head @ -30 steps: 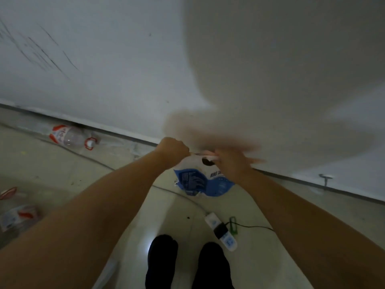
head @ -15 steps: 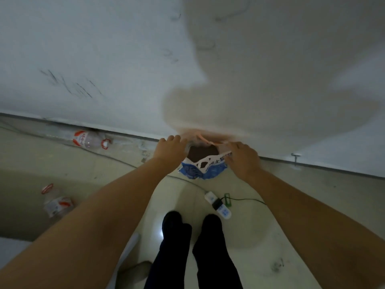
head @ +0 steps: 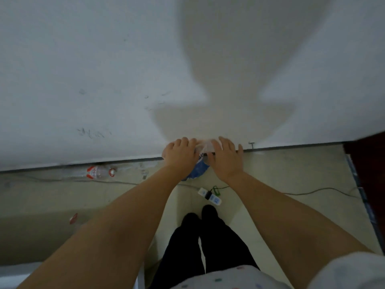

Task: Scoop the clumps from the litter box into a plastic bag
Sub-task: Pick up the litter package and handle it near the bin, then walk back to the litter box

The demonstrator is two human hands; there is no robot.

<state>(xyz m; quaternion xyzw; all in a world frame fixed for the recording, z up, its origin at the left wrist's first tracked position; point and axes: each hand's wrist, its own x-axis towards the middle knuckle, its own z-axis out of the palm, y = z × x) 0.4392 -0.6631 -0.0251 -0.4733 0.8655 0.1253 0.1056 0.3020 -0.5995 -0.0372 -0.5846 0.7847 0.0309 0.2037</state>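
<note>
A blue and white plastic bag (head: 198, 168) stands on the floor at the foot of the white wall, straight ahead of my feet. My left hand (head: 180, 154) rests on its left side, fingers curled over the top. My right hand (head: 226, 157) lies on its right side, fingers spread over the crumpled clear top edge. Both hands cover most of the bag, so its opening is hidden. No litter box or scoop is in view.
A white power strip (head: 210, 197) with a black plug and a cable lies on the tiled floor just in front of my feet. An empty clear bottle (head: 100, 172) lies along the wall at the left. A dark door frame (head: 366, 174) stands at the right.
The bag's mouth, held open half a second ago with dark contents showing, is now covered by both hands, which have come together on its top. The view has tilted further down.
</note>
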